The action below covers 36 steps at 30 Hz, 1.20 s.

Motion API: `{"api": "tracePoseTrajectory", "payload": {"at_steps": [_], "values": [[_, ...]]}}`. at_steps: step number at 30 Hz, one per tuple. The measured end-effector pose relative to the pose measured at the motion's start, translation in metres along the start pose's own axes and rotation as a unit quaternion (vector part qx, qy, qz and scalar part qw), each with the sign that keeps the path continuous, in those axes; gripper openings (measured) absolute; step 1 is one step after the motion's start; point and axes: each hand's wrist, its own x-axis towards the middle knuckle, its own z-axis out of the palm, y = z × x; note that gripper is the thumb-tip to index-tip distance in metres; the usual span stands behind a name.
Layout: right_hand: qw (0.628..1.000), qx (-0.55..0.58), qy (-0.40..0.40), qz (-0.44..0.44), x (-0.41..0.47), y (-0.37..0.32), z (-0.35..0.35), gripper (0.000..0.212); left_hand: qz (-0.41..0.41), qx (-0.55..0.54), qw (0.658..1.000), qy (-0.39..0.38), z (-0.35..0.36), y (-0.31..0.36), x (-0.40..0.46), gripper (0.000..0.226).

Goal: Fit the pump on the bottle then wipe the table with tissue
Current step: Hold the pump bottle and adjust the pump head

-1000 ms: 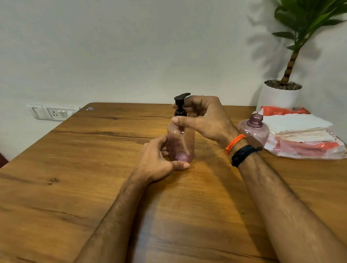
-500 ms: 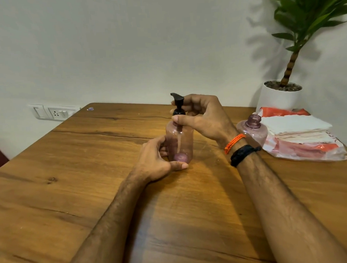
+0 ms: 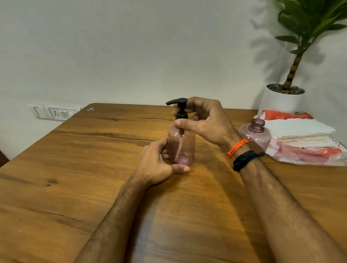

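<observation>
A clear pink bottle [image 3: 182, 146] stands upright on the wooden table [image 3: 71, 185], mid-table. A black pump [image 3: 179, 108] sits in its neck, nozzle pointing left, its tube reaching down inside. My left hand [image 3: 158, 164] grips the bottle's lower body from the left. My right hand [image 3: 205, 122] pinches the pump's collar from the right, thumb across the front. A stack of white tissue [image 3: 299, 128] lies on a red and white plastic pack [image 3: 312, 153] at the right.
A second pink bottle [image 3: 255, 135] without a pump stands just behind my right wrist, beside the tissue pack. A white pot with a green plant [image 3: 282, 98] stands in the far right corner. A wall socket [image 3: 54, 112] is at the left.
The pump's nozzle has turned from pointing right to pointing left as my right hand twisted the collar. My left hand has kept its hold on the bottle.
</observation>
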Motion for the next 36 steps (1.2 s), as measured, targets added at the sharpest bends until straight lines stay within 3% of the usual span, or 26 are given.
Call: {"api": "tracePoseTrajectory", "payload": {"at_steps": [4,10,16,21,24,29,36], "values": [[0.999,-0.020,0.045,0.022,-0.0013,0.0030,0.0037,0.048,-0.001,-0.006,1.000,-0.007,-0.0008,-0.0016,0.0003,0.077],[1.000,0.017,0.007,0.008,-0.0013,0.0028,-0.0016,0.038,-0.006,-0.003,1.000,0.003,0.0008,-0.0012,0.0007,0.076],[0.999,-0.025,0.024,0.017,-0.0006,0.0014,0.0036,0.053,-0.006,0.004,1.000,-0.002,0.0003,-0.0007,0.0015,0.075],[0.999,0.031,-0.008,0.013,-0.0008,0.0024,-0.0006,0.039,-0.005,-0.014,1.000,-0.005,0.0000,-0.0006,0.0008,0.071],[0.999,0.043,-0.021,0.008,-0.0011,0.0029,-0.0014,0.043,-0.005,-0.013,1.000,-0.009,-0.0015,-0.0006,0.0002,0.070],[0.999,-0.030,0.036,0.017,-0.0008,0.0028,0.0040,0.054,-0.007,-0.015,1.000,-0.015,-0.0017,0.0000,0.0002,0.079],[1.000,0.018,0.004,0.009,0.0001,0.0055,-0.0010,0.041,-0.012,-0.016,1.000,-0.014,-0.0009,0.0013,0.0004,0.078]]}}
